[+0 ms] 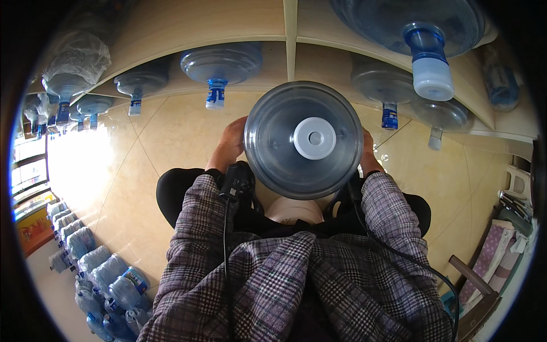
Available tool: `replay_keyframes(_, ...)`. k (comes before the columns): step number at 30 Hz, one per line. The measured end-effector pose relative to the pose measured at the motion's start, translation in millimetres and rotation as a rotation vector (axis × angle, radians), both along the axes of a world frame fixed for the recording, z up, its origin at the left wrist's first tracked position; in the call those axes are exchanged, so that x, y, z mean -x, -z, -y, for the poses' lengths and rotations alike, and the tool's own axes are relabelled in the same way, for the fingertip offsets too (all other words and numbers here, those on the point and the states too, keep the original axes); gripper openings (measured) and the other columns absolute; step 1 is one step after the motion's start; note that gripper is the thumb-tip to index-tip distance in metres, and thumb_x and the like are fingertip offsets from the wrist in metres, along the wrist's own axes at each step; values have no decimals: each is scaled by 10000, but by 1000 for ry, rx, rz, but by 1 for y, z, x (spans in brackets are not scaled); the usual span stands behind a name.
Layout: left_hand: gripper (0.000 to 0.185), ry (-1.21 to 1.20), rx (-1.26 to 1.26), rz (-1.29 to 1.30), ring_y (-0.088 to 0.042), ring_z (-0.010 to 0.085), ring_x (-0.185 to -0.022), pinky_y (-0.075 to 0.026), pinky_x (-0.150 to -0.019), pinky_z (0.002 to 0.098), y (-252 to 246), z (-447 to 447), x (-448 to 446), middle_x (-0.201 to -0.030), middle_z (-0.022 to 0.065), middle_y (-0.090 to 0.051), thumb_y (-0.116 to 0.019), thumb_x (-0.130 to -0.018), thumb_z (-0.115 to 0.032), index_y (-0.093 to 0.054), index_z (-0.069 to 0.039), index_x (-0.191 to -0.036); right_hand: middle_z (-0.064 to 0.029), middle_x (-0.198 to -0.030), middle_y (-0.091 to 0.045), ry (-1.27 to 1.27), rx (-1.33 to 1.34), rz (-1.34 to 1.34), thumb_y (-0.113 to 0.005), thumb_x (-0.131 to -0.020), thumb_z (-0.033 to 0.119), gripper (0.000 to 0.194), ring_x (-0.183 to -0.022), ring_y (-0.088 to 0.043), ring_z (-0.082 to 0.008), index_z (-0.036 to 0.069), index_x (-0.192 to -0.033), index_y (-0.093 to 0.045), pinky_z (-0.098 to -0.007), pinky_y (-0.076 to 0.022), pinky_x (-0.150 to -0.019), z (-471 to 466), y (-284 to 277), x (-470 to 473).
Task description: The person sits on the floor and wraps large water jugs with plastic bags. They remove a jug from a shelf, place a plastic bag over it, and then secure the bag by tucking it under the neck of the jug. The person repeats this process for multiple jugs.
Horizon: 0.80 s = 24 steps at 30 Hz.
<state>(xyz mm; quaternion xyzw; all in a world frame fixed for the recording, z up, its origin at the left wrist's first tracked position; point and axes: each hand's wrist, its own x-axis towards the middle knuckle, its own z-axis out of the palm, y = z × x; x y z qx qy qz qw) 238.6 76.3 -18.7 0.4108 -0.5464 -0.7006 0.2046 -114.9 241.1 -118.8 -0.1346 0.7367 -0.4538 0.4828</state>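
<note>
A large clear plastic water-cooler bottle (273, 166) is held upright before me, its white cap (303, 145) facing up towards the camera. My left hand (232, 137) grips its left side, the fingertips hidden behind the bottle. On the opposite side my right hand (369, 145) holds it, also mostly hidden by the wall of the bottle. Between my legs, just below the bottle, shows part of a pale round object (295, 210), perhaps a stool or bucket. The base of the bottle is out of sight.
Wooden shelving (230, 23) ahead holds several water bottles, one large bottle (427, 38) jutting out at upper right. Many wrapped bottles (96, 258) are stacked at lower left. A brown chair (478, 295) stands lower right. Cables (225, 239) run along my sleeves. Tiled floor (128, 179) surrounds me.
</note>
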Motion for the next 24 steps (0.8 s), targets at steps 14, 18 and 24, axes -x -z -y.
replay_keyframes(14, 398, -40, -244, 332, -692, 180, -807, -576, -603, 332, 23, -6, -9, -1035, 106, -704, -628, -935, -115, -566, -3, -1312, -155, -1195, -691, -524, -117, -234, -722, -857, 231, 454, -1074, -657, -254, 55, -1265, -629, -326, -488, -940, -1, -66, -4)
replay_keyframes(18, 403, -39, -202, 376, -705, 255, -862, -571, -693, 372, 65, -1, -14, -970, 141, -722, -685, -875, -79, -591, -49, -1266, -154, -1281, -652, -580, -32, -194, -734, -851, 242, 490, -1153, -622, -243, 57, -1290, -620, -325, -464, -993, -6, -79, -14)
replay_keyframes(24, 401, 46, 324, 478, -677, 362, -978, -530, -839, 411, 149, 6, -33, -1008, 183, -718, -764, -784, -207, -652, -80, -1148, -162, -1284, -651, -549, -78, -288, -723, -866, 254, 466, -1158, -621, -242, 43, -1271, -633, -341, -471, -986, -19, -50, -13)
